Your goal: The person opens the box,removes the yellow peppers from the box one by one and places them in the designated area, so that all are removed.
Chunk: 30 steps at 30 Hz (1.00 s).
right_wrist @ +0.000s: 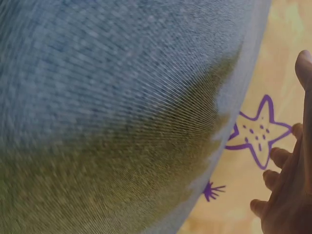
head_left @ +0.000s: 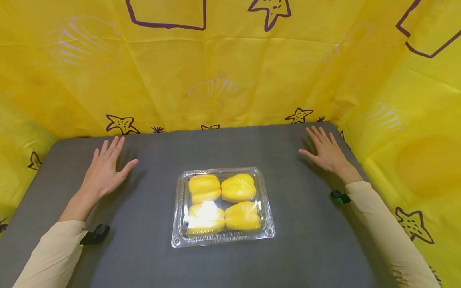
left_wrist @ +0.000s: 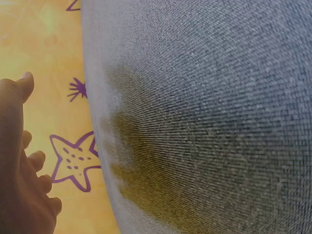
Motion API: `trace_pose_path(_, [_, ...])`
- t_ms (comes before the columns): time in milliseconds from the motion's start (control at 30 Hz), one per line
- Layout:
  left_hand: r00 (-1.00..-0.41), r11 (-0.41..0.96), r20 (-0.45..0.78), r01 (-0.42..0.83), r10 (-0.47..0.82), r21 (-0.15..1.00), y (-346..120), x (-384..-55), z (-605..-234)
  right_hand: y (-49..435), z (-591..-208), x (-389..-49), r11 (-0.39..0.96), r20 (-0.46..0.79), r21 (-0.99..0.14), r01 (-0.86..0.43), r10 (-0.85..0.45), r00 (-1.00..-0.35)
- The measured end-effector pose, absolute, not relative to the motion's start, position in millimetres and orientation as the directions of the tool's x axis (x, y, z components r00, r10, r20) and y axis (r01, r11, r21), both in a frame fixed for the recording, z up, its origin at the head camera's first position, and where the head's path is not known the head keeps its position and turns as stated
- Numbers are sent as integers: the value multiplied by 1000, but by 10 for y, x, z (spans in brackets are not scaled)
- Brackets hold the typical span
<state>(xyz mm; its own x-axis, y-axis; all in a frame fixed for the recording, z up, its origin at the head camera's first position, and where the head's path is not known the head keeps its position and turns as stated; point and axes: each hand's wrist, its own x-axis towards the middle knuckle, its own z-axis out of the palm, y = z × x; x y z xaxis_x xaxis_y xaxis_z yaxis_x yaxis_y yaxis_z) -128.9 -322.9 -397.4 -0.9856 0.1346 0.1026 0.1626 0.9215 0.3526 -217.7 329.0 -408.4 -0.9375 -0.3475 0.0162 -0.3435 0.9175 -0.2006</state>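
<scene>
A clear plastic clamshell box [head_left: 267, 224] lies on the grey table, its lid down. Inside are several glossy yellow, lobed pieces that look like bell peppers [head_left: 237, 188], arranged in two rows; glare whitens the front left one. To the left of the box my left hand [head_left: 102, 174] is spread palm down over the table, thumb out and nothing in it. My right hand [head_left: 325, 152] is likewise spread near the table's far right corner, apart from the box. Each wrist view shows only its own hand at the edge, with fingers free, beside the table surface.
The grey table [head_left: 223, 268] has a woven cover and rounded far corners. A yellow cloth [head_left: 162, 68] printed with starfish and fish hangs behind it and along both sides. A black wrist strap [head_left: 95, 235] sits below the left sleeve, another [head_left: 339, 197] at the right.
</scene>
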Motion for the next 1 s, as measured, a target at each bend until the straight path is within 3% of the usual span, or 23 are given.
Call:
trace_pose_path(600, [-987, 920, 100, 156, 128, 359, -3232, -1282, -3959, 3322, -4095, -2161, 920, -6, -200, -336, -344, -939])
trace_pose_path(1000, [-985, 910, 125, 160, 120, 384, -3190, -1218, -3922, 3293, -4086, -2115, 896, 80, -228, -380, -372, -925])
